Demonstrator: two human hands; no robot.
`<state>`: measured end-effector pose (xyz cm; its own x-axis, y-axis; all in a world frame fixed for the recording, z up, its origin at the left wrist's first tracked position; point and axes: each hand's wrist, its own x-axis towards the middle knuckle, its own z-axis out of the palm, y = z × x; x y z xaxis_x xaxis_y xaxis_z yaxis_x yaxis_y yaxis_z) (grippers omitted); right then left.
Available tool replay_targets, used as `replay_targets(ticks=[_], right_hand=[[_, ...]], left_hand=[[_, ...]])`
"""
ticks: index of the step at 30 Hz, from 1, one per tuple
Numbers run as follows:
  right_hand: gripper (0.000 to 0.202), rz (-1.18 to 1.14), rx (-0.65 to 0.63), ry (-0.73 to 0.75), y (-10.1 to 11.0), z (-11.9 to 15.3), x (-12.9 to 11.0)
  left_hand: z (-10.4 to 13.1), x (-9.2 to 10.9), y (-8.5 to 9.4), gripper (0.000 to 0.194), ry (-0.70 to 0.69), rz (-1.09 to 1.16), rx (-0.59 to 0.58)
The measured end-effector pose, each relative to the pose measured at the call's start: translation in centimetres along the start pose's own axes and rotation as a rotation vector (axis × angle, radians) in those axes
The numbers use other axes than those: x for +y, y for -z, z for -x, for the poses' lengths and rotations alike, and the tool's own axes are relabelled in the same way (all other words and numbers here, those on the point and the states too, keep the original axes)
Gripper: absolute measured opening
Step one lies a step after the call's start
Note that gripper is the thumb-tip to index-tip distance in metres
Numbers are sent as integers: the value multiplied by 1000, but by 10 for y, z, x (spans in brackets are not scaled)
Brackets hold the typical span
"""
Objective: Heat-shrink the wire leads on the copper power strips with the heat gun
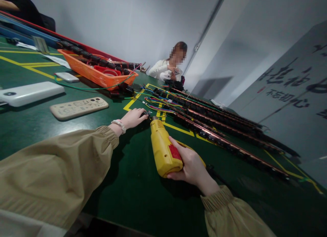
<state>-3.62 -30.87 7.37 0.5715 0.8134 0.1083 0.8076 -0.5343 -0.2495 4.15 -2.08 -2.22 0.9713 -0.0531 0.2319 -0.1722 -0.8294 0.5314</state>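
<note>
My right hand [187,162] is wrapped round a yellow heat gun [163,146] with a red label on its side. The gun's metal nozzle points away from me, just right of my left hand. My left hand [134,118], with a beaded bracelet at the wrist, is closed on a small dark piece with a metal tip [146,113]; its exact shape is too small to tell. Beyond both hands lie coloured wires [159,105], joined to long copper bars with black parts [204,128] that stretch to the right.
An orange basket [102,78] of black parts stands behind at the left. A beige phone case [79,108], a white power bank [33,93] and a small white device [67,77] lie on the green table [133,196]. A person [163,69] sits across.
</note>
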Motion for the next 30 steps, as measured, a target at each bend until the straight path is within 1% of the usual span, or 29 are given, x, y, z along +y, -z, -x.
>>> replay_targets(ticks=[5,9,16,20,23,25,28,30], right_hand=[[103,10,0,7,0,-1,4],[103,51,-9,-53,2,-1,11],[95,152,7,-169,7,-1,30],[97,206,3,-211,5,-1,33],[98,198,-5,-217,5,0,32],[98,184,-10,-221,5,1,30],[99,160,-22,-222,6,2,28],[100,143,-33,-227,7,2,27]], left_hand=[[-1,0,0,45,-5,-9,-5],[-1,-2,-1,46,-2,4,1],[0,-6,0,47,-10,66,-1],[2,-3,3,46,-13,74,-4],[3,0,7,46,-48,8,11],[4,2,11,44,-61,-75,49],[5,0,16,39,3,-188,129],[5,-5,19,41,36,-184,138]])
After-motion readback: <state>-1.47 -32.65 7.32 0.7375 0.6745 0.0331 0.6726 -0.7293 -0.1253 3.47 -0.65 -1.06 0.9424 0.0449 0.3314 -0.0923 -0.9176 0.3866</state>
